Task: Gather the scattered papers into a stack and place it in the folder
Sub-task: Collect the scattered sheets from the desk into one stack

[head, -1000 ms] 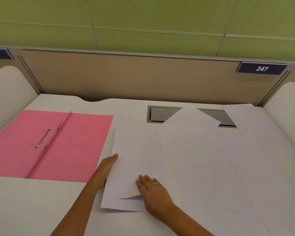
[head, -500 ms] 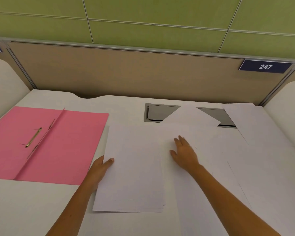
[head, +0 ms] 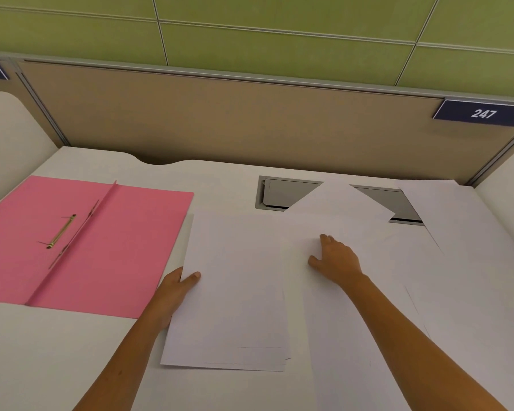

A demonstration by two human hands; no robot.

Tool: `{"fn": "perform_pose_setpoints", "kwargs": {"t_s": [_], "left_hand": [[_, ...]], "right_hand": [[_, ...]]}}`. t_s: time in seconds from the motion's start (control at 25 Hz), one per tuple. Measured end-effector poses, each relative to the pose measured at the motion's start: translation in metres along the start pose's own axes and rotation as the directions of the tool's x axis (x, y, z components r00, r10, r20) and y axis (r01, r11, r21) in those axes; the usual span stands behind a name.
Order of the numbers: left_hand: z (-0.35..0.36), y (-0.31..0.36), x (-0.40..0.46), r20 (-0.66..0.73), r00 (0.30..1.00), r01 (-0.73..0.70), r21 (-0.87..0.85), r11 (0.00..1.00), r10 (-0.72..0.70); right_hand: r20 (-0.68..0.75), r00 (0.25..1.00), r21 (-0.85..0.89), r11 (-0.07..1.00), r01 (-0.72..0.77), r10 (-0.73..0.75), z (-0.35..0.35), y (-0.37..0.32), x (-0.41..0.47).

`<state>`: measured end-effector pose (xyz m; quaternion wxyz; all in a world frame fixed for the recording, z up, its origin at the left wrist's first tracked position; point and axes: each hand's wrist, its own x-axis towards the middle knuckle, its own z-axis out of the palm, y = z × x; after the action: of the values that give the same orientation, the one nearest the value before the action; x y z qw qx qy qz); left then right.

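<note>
An open pink folder [head: 110, 247] with a brass fastener [head: 60, 231] lies at the left of the white desk. Right beside it sits a stack of white papers [head: 235, 298], roughly squared up. My left hand [head: 177, 287] grips the stack's left edge, thumb on top and fingers hidden beneath. My right hand [head: 336, 259] rests palm down on a loose white sheet [head: 339, 336] just to the right of the stack. More loose sheets overlap farther right [head: 472, 307], one [head: 341, 200] pointing toward the back of the desk.
A grey cable hatch [head: 285, 192] is set into the desk [head: 57, 351] at the back, partly covered by a sheet. A tan partition [head: 235, 123] with a "247" plate [head: 482, 113] closes the far side. White side panels stand at both ends.
My right hand left the stack's lower edge and moved away and to the right onto a loose sheet. The lifted corner now lies flat on the stack. My left hand kept its hold.
</note>
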<state>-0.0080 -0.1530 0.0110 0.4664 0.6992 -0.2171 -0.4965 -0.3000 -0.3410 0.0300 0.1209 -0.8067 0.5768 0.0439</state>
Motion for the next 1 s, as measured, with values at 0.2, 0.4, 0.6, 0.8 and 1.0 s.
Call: {"fn": "perform_pose_setpoints", "kwargs": {"t_s": [0.2,0.4,0.6,0.8,1.0], "left_hand": [[-0.002,0.0,-0.001,-0.003,1.0,-0.001,-0.008,1.0,0.001],[-0.001,0.0,-0.005,-0.04,0.999,-0.02,-0.066,0.998,0.017],[0.001,0.002,-0.007,-0.058,0.998,-0.023,-0.093,0.995,0.018],[-0.003,0.001,-0.005,-0.058,0.998,-0.03,-0.107,0.994,0.024],[-0.007,0.001,-0.003,-0.005,1.0,-0.017,-0.087,0.996,0.016]], "right_hand": [[0.004,1.0,0.029,0.999,-0.029,0.029,-0.005,-0.001,0.004],[0.044,0.999,0.029,0.999,-0.026,0.024,-0.003,-0.004,0.003],[-0.002,1.0,-0.011,1.0,-0.021,0.021,-0.005,-0.006,0.003],[-0.102,0.991,-0.015,0.996,-0.091,0.089,-0.002,-0.008,0.002],[-0.361,0.925,0.188,0.981,-0.051,0.117,0.007,-0.029,-0.004]]}}
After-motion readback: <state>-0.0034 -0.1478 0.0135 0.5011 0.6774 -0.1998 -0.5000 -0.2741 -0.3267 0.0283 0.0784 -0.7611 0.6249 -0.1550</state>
